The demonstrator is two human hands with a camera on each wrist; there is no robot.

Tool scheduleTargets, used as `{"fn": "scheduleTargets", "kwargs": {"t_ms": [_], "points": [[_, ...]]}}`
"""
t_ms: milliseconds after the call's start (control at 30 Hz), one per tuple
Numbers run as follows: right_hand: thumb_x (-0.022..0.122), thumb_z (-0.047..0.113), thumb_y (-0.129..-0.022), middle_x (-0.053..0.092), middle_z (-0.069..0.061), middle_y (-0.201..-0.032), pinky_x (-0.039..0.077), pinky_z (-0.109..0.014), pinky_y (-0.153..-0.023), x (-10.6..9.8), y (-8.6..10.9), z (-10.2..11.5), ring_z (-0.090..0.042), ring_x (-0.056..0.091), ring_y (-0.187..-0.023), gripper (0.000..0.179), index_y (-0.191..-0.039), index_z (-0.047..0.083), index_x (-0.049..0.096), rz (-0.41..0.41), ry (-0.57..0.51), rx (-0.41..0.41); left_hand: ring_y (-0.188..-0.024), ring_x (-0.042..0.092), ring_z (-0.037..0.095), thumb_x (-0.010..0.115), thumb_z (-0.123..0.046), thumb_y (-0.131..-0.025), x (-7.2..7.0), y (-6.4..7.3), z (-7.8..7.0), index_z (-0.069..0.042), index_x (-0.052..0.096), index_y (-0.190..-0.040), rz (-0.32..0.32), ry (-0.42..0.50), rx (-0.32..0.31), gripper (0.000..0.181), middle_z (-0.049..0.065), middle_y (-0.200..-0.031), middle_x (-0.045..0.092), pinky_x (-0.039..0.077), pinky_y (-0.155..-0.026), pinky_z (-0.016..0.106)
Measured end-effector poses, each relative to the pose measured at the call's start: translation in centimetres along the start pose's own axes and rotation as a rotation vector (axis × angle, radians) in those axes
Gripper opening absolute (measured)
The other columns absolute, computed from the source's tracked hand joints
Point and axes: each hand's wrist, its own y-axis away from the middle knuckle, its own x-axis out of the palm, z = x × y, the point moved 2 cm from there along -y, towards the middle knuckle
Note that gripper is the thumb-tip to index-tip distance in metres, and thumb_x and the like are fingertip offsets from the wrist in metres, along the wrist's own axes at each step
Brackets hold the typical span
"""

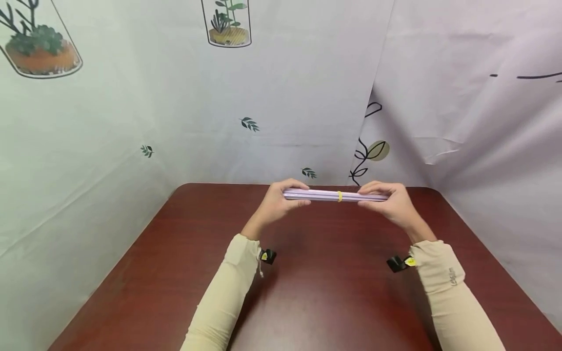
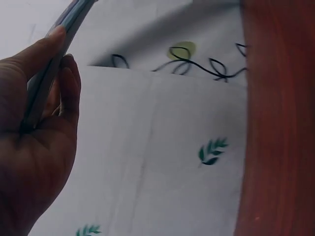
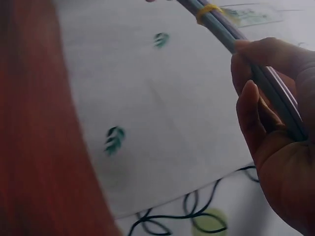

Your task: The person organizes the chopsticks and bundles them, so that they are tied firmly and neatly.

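A slim bundle of pale lilac sticks [image 1: 317, 195], bound near its middle by a yellow rubber band [image 1: 340, 196], is held level above the far part of the table. My left hand [image 1: 275, 202] grips its left end between thumb and fingers. At the opposite end, my right hand [image 1: 393, 204] grips it the same way. In the left wrist view the bundle's end [image 2: 37, 101] rests against the palm. The right wrist view shows the yellow band [image 3: 208, 12] beyond the fingertips, with the other end in the right palm.
Below the hands lies a reddish-brown wooden table [image 1: 320, 273] with rounded far corners. White cloth [image 1: 290, 97] with printed plants hangs around its back and sides. A small dark wrist camera [image 1: 269, 256] sits at the left cuff, another camera [image 1: 397, 263] at the right.
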Motion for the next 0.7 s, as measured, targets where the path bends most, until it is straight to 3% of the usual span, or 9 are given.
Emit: {"fn": "scheduleTargets", "kwargs": {"t_ms": [133,300,400,533,700], "points": [[0.081,-0.011,-0.072,0.073,-0.009,-0.098,0.054,-0.018,-0.070,0.2,0.4,-2.9,-0.008,0.067,-0.090,0.026,-0.095,-0.001,0.076,0.014,0.032,0.077,-0.070,0.059,0.015,0.085,-0.006,-0.076,0.6,0.0,2.3,-0.006,0.073,-0.106,0.041,0.002,-0.101,0.032,0.007,-0.091,0.071,0.047,-0.061,0.027],[0.078,-0.014,-0.074,0.072,-0.014,-0.098,0.053,-0.020,-0.065,0.4,-0.2,-6.6,-0.007,0.066,-0.080,0.026,-0.098,-0.014,0.071,0.099,0.003,0.151,-0.071,0.058,0.013,0.083,-0.004,-0.077,0.9,-0.2,5.5,-0.004,0.073,-0.106,0.082,0.010,-0.217,0.031,0.007,-0.088,0.071,0.047,-0.063,0.027],[0.078,-0.013,-0.074,0.074,-0.006,-0.095,0.053,-0.021,-0.063,0.7,-0.2,-8.6,-0.006,0.065,-0.075,0.029,-0.101,-0.018,0.068,0.135,-0.010,0.209,-0.073,0.059,0.013,0.083,-0.001,-0.076,1.2,-0.1,7.1,-0.001,0.074,-0.105,0.096,0.013,-0.282,0.030,0.008,-0.091,0.072,0.049,-0.066,0.029],[0.082,-0.006,-0.074,0.074,0.003,-0.090,0.053,-0.021,-0.062,0.8,0.2,-10.5,-0.006,0.065,-0.072,0.032,-0.103,-0.015,0.070,0.115,0.007,0.287,-0.075,0.061,0.013,0.084,0.000,-0.075,1.7,0.0,8.4,-0.002,0.076,-0.103,0.098,-0.030,-0.342,0.030,0.008,-0.093,0.073,0.050,-0.068,0.029],[0.087,0.004,-0.073,0.075,-0.004,-0.087,0.052,-0.021,-0.063,1.1,0.4,-12.2,-0.007,0.065,-0.071,0.034,-0.101,-0.009,0.074,0.074,0.081,0.354,-0.078,0.062,0.013,0.085,-0.005,-0.075,2.4,-0.3,9.6,-0.003,0.077,-0.102,0.100,-0.152,-0.425,0.029,0.008,-0.095,0.075,0.049,-0.070,0.024]]}}
